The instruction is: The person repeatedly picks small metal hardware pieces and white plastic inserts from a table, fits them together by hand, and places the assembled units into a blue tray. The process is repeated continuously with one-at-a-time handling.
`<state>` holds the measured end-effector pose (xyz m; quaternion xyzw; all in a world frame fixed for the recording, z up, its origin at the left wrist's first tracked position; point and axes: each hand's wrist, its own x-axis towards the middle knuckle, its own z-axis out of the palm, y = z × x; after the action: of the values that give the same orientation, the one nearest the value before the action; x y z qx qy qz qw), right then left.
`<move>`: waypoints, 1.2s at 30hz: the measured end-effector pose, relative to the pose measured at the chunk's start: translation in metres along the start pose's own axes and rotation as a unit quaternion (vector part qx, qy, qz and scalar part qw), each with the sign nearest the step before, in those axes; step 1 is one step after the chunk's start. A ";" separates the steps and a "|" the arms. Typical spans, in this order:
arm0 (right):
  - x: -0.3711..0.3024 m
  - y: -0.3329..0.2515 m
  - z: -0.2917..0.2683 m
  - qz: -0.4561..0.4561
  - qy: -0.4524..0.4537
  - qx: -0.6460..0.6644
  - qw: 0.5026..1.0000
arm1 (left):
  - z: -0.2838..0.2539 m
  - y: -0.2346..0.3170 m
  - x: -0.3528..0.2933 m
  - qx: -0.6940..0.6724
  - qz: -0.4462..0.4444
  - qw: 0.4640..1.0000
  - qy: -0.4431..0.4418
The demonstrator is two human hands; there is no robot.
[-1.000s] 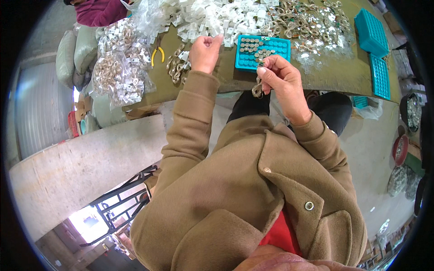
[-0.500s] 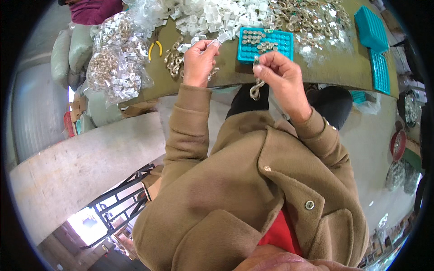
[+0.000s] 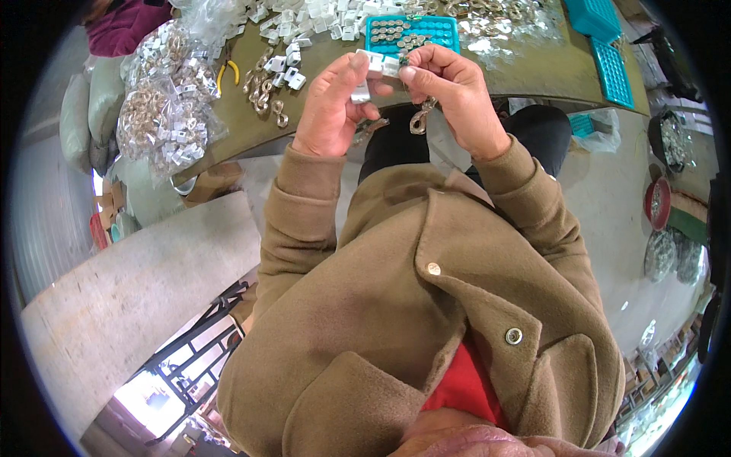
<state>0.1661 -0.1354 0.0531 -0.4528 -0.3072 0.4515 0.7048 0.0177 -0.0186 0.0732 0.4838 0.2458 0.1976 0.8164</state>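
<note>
My left hand (image 3: 327,103) is closed around a small white plastic case (image 3: 373,64), held just above the table's near edge. Close against it, my right hand (image 3: 455,93) pinches a small part whose detail is too fine to make out. From that part hangs a bundled coil of clear, brownish cable (image 3: 419,120). The white case and the small part meet or nearly meet between my fingertips. Another white piece (image 3: 361,93) shows under the left fingers.
Beyond my hands stands a turquoise tray (image 3: 454,36) with round metallic pieces. White cases (image 3: 288,65) and cable coils (image 3: 263,95) lie left, near yellow-handled pliers (image 3: 227,76) and filled plastic bags (image 3: 164,114). Turquoise trays (image 3: 611,72) stand at the right edge.
My hands have come together, the right moving left toward the white case in my left. The view has shifted, so the table sits higher and further left.
</note>
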 end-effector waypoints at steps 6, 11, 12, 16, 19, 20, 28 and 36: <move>-0.003 0.005 -0.009 0.069 -0.015 0.148 0.986 | 0.012 -0.020 0.000 0.052 0.049 0.997 0.017; -0.003 0.004 -0.013 0.132 -0.025 0.268 0.954 | 0.018 -0.029 0.004 0.011 0.058 0.996 0.060; -0.004 0.004 -0.013 0.124 -0.009 0.235 0.964 | 0.019 -0.030 0.004 0.019 0.062 0.996 0.062; -0.006 0.004 -0.011 0.101 0.028 0.138 0.985 | 0.022 -0.030 0.006 0.048 0.074 0.993 0.080; -0.005 0.006 -0.009 0.090 0.035 0.139 0.986 | 0.024 -0.031 0.008 0.067 0.084 0.990 0.095; -0.005 0.007 -0.009 0.089 0.036 0.147 0.984 | 0.024 -0.031 0.008 0.069 0.090 0.988 0.101; 0.000 0.012 -0.020 0.125 -0.010 0.198 0.972 | 0.022 -0.032 0.011 0.038 0.063 0.993 0.095; 0.003 0.015 -0.017 0.124 0.019 0.170 0.977 | 0.024 -0.040 0.015 0.194 0.177 0.959 0.102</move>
<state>0.1765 -0.1358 0.0326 -0.3690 -0.1539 0.5727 0.7157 0.0469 -0.0450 0.0444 0.6462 0.2715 0.3360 0.6292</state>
